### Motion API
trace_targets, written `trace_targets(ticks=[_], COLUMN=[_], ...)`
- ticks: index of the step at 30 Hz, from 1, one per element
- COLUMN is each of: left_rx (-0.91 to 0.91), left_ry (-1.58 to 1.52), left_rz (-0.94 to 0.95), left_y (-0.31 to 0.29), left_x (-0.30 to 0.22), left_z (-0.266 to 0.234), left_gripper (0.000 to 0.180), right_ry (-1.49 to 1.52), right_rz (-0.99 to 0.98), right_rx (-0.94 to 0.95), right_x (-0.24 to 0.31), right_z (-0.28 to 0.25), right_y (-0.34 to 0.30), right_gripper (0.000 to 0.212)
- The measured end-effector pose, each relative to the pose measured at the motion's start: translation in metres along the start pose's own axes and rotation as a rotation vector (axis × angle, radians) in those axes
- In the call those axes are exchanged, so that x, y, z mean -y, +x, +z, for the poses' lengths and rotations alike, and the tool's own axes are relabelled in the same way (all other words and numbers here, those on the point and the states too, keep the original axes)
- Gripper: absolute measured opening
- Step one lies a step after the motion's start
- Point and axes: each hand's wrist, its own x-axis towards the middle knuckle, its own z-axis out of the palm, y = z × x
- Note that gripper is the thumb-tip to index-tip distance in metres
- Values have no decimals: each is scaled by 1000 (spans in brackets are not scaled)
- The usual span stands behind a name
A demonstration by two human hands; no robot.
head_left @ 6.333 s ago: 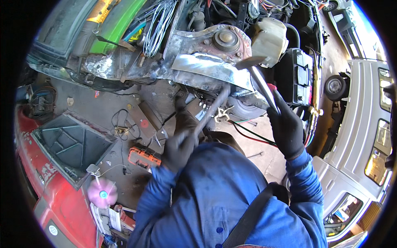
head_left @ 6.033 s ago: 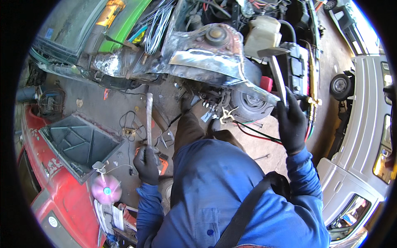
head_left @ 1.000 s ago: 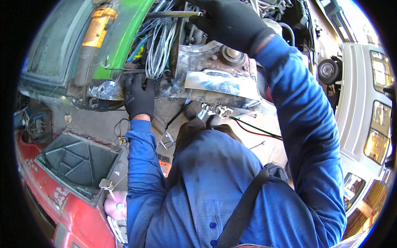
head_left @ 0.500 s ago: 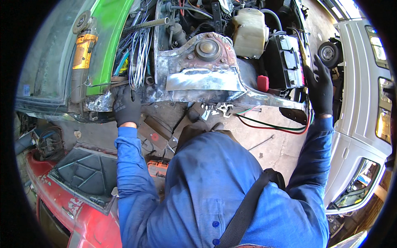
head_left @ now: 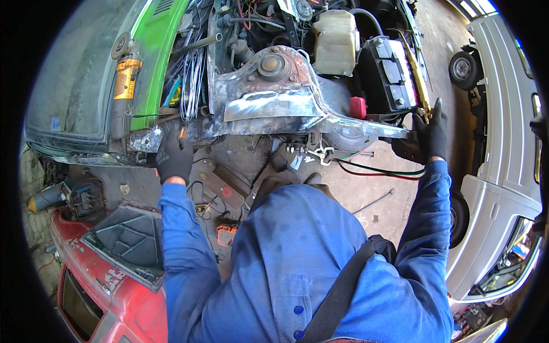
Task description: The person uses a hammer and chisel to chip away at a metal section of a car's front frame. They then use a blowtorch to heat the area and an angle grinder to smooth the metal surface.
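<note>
My right hand [head_left: 432, 132], in a black glove, is closed around the lower end of a brass gas torch [head_left: 419, 74] beside the car battery [head_left: 388, 74]. Red and green hoses [head_left: 383, 171] hang below that hand. My left hand [head_left: 175, 155], also gloved, is at the fender edge, just below a bundle of thin silver wire rods [head_left: 193, 86]. Its fingers are curled, and a small copper-coloured piece [head_left: 183, 132] shows by them; what they grip is partly hidden. Between my hands lies the strut tower [head_left: 273, 67] with a shiny bare metal patch [head_left: 271, 107].
An angle grinder [head_left: 125, 86] rests on the green body panel [head_left: 155, 51] at left. A whitish plastic reservoir [head_left: 334, 43] stands by the battery. Tools and an orange case [head_left: 226, 234] lie on the floor. A red car [head_left: 114, 268] and a silver van [head_left: 503, 166] stand nearby.
My right hand has come down and closed on the torch, which has come into clearer view. My left hand stays near the wire rods, and the copper-coloured piece now shows. The view has shifted slightly.
</note>
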Motion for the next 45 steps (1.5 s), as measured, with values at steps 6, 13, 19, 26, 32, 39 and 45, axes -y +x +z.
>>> trace_targets(ticks=[6,13,19,26,32,39,45], left_rx=[206,310,315,355,344,377,396], left_ry=[-1178,-2127,-2113,-1959,-1845,-1801,-1897], left_rz=[-552,-479,-486,-389,-278,-195,-262], left_y=[-76,-120,-110,-100,-93,-96,-91], left_x=[-7,-51,-99,-167,-212,-238,-250], left_z=[-33,-26,-46,-58,-68,-74,-67], left_gripper=[27,36,34,36,35,41,67], right_ry=[40,185,767,1230,1251,1262,1064], right_rz=[-212,-206,111,257,56,-44,-141], right_rx=[-61,-54,-41,294,520,640,638], right_x=[-14,-9,21,23,11,2,3], right_z=[9,-34,-122,-158,-160,-163,-176], right_y=[8,5,-38,-133,-203,-246,-256], right_gripper=[81,60,62,42,47,51,52])
